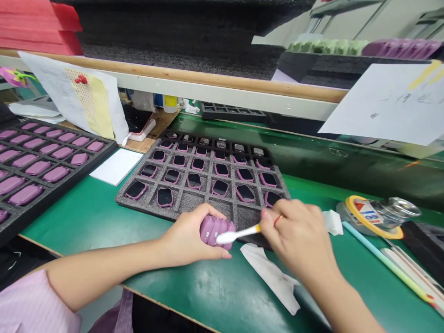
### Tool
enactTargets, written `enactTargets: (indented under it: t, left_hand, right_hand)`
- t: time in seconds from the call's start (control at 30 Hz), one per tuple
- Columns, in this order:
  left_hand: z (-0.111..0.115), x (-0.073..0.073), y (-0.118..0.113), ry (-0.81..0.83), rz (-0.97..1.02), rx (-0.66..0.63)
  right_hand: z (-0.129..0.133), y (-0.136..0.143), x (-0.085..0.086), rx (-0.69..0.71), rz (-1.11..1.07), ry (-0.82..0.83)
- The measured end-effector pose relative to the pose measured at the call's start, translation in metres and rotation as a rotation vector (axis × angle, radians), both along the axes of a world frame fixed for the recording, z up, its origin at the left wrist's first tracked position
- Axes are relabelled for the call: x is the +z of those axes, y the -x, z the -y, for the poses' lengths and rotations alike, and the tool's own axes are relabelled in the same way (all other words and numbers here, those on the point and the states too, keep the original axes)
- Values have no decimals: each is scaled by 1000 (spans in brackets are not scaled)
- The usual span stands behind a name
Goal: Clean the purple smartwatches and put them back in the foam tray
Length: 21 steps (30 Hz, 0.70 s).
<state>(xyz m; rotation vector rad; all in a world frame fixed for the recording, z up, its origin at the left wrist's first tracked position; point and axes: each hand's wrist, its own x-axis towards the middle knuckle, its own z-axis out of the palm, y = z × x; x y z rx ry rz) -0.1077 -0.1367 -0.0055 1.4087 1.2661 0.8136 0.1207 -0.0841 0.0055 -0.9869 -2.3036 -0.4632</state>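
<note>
My left hand (194, 236) is closed round a short row of purple watch cases (209, 230), pressed side by side, with small light openings showing on their edges. In my right hand (294, 231) is a toothbrush (243, 232) with a white head and a yellow part by the fingers. Its head touches or lies just over the sides of the cases. Behind both hands is a black foam tray (161, 212) of purple-framed watches with dark screens. A crumpled white cloth or tissue (270, 277) lies on the green table below the brush.
At the left a second foam tray (107, 150) holds purple cases, beside a white pad (117, 166). To the right are a glass bottle with a metal top (374, 215), a white block (333, 223) and a blue-yellow stick (385, 261). A shelf edge (208, 85) crosses overhead.
</note>
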Motion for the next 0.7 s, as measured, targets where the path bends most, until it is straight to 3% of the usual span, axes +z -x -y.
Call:
enactTargets:
  t: [0.1,0.27,0.4,0.53,0.7]
  left_hand:
    - [-1,3,1,29,-17,-13]
    - [-2,4,2,6,-55,-16]
    - [-1,7,2,29,-78,-16]
    - [-1,9,2,27,-83,-26]
    - [-2,9,2,33,-56,-23]
  right_hand:
    - [-6,-6,2,-120,-58,-99]
    - [-1,-2,7,8,-82,-20]
    - [-3,-4,6,-159,-135,-98]
    - [-7,-7,-2,-7,-172,37]
    - [-11,-6,-8,-158,-196,5]
